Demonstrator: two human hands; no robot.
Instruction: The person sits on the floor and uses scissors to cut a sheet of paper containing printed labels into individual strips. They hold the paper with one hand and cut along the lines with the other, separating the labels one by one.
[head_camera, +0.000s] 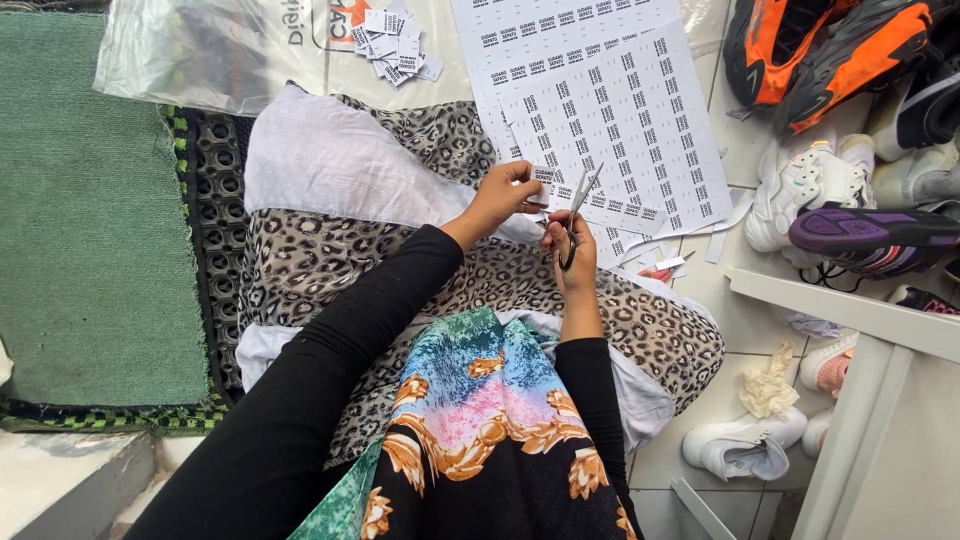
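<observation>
Two hands cutting printed labels over a leopard-print cushion (330, 250).
Right hand (575, 262) has fingers through the scissors (577, 212), blades apart; left hand (505, 195) fingers pinch a label strip (545, 180). Beyond lie label sheets (610, 100), cut labels (395, 45), shoes (840, 200) at right.

Scissors (578, 205): I see silver blades parted, tips pointing up and slightly right, dark handles low | Label strip (628, 209): narrow white paper strip printed in black, one end between the blades, running right over the label sheet | Cut label (542, 179): small white tag, just left of the blades.
</observation>
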